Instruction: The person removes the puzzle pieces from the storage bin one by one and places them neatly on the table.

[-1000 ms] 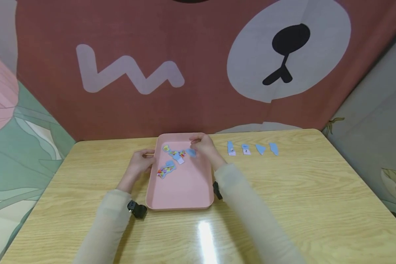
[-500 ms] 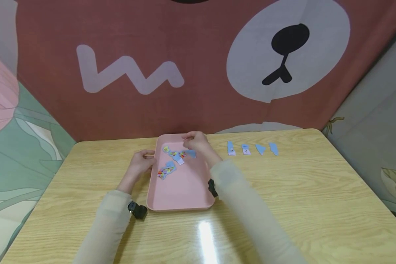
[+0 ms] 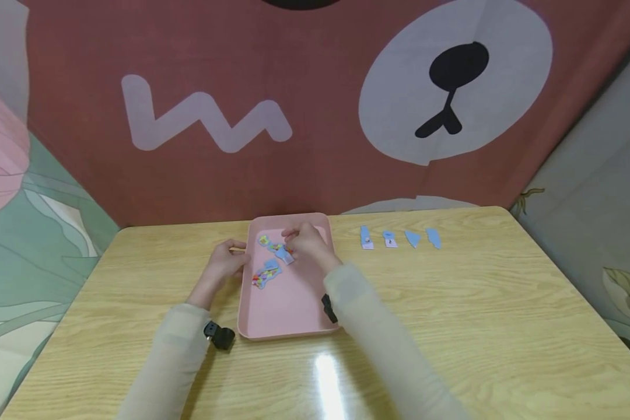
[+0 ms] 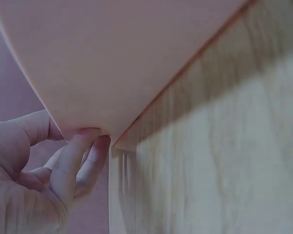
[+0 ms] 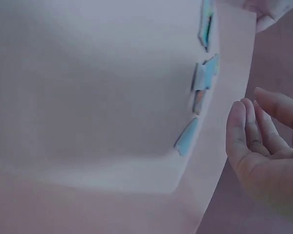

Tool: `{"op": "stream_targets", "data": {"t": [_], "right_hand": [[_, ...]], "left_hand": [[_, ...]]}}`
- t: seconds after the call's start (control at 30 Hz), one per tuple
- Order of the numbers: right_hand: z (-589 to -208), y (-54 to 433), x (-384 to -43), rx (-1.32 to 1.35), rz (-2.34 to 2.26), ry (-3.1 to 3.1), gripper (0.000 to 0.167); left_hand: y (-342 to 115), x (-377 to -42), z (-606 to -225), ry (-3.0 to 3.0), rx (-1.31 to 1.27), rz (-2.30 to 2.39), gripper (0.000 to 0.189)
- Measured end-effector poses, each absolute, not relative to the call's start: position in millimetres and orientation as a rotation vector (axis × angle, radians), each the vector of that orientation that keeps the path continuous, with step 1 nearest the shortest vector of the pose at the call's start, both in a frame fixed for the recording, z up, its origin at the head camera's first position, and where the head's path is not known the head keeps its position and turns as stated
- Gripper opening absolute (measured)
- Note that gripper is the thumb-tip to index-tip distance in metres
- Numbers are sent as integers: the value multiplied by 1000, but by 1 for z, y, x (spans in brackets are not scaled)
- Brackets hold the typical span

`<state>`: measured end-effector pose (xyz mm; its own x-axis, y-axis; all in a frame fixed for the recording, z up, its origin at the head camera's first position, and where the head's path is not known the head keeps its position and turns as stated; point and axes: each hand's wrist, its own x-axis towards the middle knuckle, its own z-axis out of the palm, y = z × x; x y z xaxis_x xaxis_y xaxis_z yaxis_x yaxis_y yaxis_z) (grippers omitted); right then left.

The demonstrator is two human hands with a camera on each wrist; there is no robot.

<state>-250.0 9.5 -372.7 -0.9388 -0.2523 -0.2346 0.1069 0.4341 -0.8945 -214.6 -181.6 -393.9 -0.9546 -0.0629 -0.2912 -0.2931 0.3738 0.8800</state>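
A pink tray lies on the table with several flat, light-blue and multicoloured pieces towards its left and far parts. My left hand grips the tray's left side; in the left wrist view its fingertips press against the outer wall. Over the far half of the tray hovers my right hand, fingers loosely bent and holding nothing. It hides part of the pieces below it in the head view. The right wrist view shows a blue piece beside others inside the tray wall.
Right of the tray, several light-blue pieces lie in a row on the wooden table. A reddish printed cloth hangs just behind the table's far edge.
My right hand has moved from the tray's far right, leftward and then nearer over the pieces. The tray has shifted slightly to the right at its near end, my left hand staying on it.
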Motion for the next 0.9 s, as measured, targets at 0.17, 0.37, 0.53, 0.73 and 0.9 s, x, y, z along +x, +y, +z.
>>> {"op": "stream_targets", "data": {"t": [0.17,0.37,0.53,0.73,0.9], "right_hand": [[-381,9,-250,-136,-1452,2385,33],[-390,8,-252,-138,-1402,2399,33],[-396,9,-252,-149,-1386,2433,33],[-402,10,-252,-171,-1353,2467,31],[-407,8,-252,-252,-1279,2513,32]], "left_hand": [[-182,-214,-395,2416,-320,1617,43],[-182,-214,-395,2417,-331,1610,43],[-182,-214,-396,2410,-329,1617,43],[-182,-214,-396,2413,-327,1612,44],[-182,-214,-396,2415,-328,1606,44]]}}
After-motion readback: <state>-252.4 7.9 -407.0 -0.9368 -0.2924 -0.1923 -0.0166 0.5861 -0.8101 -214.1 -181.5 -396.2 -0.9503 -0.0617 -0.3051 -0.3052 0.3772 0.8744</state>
